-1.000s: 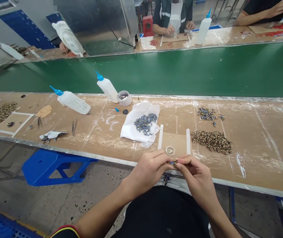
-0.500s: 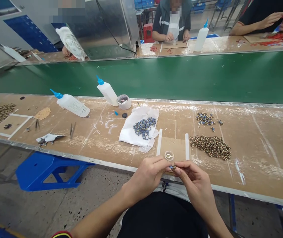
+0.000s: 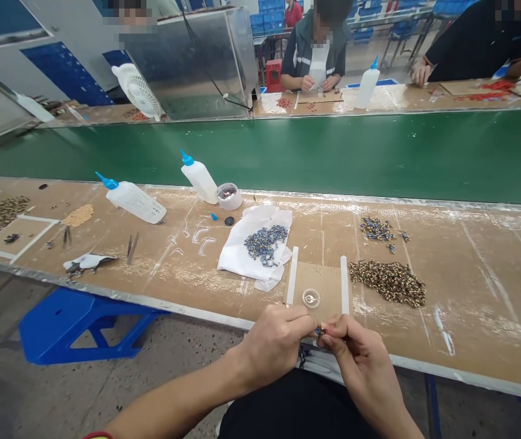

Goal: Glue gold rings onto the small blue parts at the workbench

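My left hand and my right hand meet at the near edge of the brown bench, fingertips pinched together on one tiny blue and gold part. Just beyond them lies a small clear round lid on a cardboard square framed by two white strips. A white cloth with a heap of blue parts lies to the left. A pile of gold-and-black parts lies to the right, with a smaller blue-gold pile behind it.
Two white squeeze bottles with blue tips and a small round tub stand at the back left. A green conveyor belt runs behind the bench. Other people work across it. A blue stool sits below left.
The view has tilted up a little, so my hands sit lower in the picture. They stay pinched on the same small part at the bench edge.
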`<state>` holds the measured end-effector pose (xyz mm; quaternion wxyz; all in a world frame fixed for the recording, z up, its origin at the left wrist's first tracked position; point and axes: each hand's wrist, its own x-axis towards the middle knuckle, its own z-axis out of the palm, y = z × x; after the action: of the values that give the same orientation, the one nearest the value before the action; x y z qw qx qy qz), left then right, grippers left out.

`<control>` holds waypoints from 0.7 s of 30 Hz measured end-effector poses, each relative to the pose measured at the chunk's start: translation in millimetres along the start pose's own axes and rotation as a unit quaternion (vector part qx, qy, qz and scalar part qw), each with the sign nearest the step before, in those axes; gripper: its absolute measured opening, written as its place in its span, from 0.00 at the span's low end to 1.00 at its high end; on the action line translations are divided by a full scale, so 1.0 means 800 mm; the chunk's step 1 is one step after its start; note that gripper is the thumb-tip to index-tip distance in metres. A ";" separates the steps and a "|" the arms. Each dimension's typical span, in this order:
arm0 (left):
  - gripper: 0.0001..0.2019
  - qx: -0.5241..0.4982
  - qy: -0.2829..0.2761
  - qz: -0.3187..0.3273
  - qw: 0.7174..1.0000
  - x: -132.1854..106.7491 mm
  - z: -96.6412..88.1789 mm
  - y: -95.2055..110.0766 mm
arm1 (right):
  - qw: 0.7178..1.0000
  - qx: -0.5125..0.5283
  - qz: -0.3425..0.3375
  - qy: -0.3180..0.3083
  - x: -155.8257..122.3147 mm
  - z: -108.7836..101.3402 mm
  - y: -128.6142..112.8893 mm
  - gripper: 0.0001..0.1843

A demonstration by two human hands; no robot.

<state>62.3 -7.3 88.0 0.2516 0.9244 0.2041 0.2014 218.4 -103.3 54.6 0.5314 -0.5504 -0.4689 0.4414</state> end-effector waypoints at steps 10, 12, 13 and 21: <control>0.11 -0.100 -0.056 -0.095 0.989 -0.001 -0.006 0.001 | 0.997 0.044 0.045 -0.042 0.009 -0.007 0.013 0.08; 0.12 -0.229 -0.079 -0.182 0.953 0.004 -0.011 -0.001 | 0.995 0.059 0.047 -0.060 0.016 -0.012 0.011 0.08; 0.13 -0.310 -0.093 -0.228 0.918 0.005 -0.013 -0.003 | 0.996 0.057 0.036 -0.066 0.018 -0.014 0.009 0.11; 0.20 -0.685 -0.162 -0.367 0.608 -0.003 -0.011 -0.013 | 0.995 0.002 -0.049 -0.089 0.027 -0.014 -0.010 0.18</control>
<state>53.3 3.4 89.0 0.8931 0.3479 0.2846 0.0199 232.6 -84.2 63.4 0.5097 -0.4846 -0.5395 0.4630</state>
